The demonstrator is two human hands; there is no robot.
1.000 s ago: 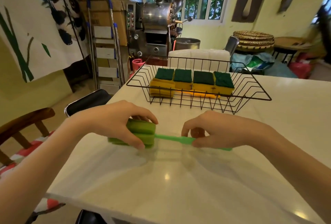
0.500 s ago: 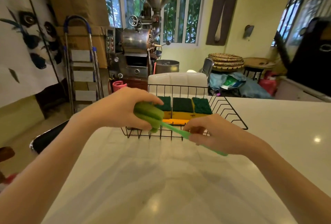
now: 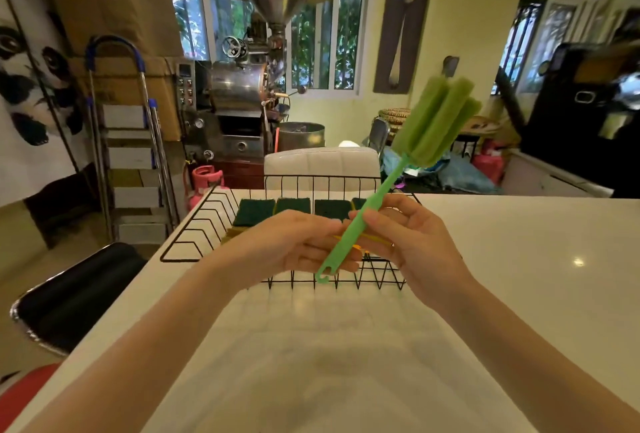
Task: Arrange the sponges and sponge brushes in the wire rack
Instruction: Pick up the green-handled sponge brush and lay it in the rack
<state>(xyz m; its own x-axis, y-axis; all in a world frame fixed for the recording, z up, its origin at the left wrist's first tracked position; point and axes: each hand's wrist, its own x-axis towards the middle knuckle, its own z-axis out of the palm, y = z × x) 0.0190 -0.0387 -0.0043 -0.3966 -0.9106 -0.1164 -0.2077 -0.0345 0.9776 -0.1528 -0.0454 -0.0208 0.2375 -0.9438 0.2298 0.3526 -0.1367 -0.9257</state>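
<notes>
White marble-look tabletop (image 3: 519, 259) is being seen stretching away from the viewer, with a black wire rack (image 3: 194, 235) resting on it near the far edge. Inside the rack, a row of sponges (image 3: 294, 206) with dark green scouring tops and yellow bodies is being shown lying side by side, partly hidden by the hands. A green sponge brush (image 3: 437, 120) is being held up over the front of the rack, tilted so that its foam head is pointing up and to the right and its hooked handle end (image 3: 325, 275) is hanging low, just in front of the rack's front wires. The handle is being pinched by the right hand (image 3: 412, 235), fingers curled closed around the middle of the stem. The left hand (image 3: 294, 245) is being kept closed too, its fingertips touching the lower stretch of the same handle. Behind the table, a white chair back (image 3: 322, 165), a metal roasting machine (image 3: 249, 86), a folded stepladder (image 3: 128, 141) and a pink gas cylinder (image 3: 204, 183) are being glimpsed.
</notes>
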